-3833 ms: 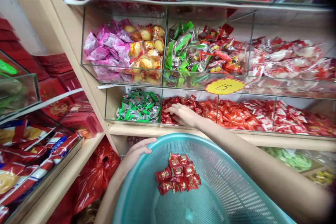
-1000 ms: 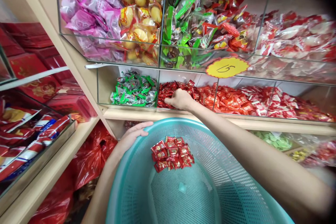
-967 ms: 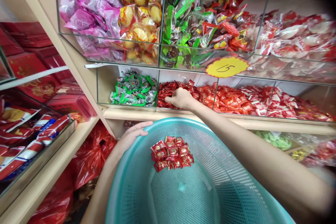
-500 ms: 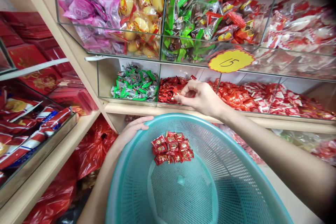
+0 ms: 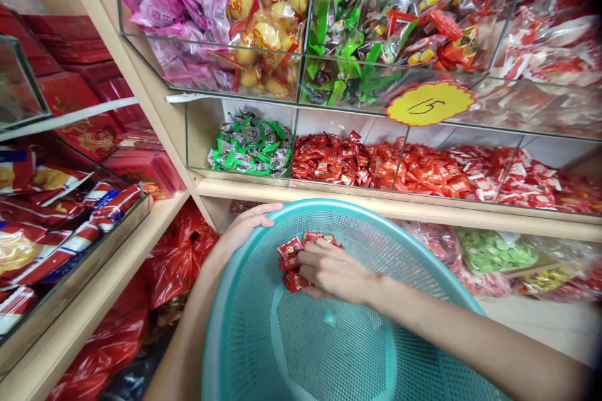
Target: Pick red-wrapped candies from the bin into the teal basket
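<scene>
A large teal perforated plastic basket (image 5: 249, 319) is tilted toward me below the shelf. My left hand (image 5: 245, 229) is closed on its upper left rim, fingers laid over the edge. Inside, small red wrapped candies (image 5: 290, 249) lie grouped against the far wall. Over the right part of this group is my right hand (image 5: 335, 268), fingers curled down onto the candies. Its fingertips, and some of the candies, are hidden beneath the hand. Beyond the rim, a glass-fronted bin holds similar dark red wrapped candies (image 5: 329, 160).
Green-and-silver candies (image 5: 254, 144) fill the bin at left. Orange-red candies (image 5: 430, 169) lie to the right. Overhead juts a glass-fronted shelf with pink packets (image 5: 176, 6) and a yellow price tag (image 5: 430, 103). A wooden upright (image 5: 117, 62) and red plastic bags (image 5: 181, 250) are at left.
My right hand has moved from the dark red candy bin down into the basket, onto the candies there. My left hand stays on the rim. The view has shifted slightly.
</scene>
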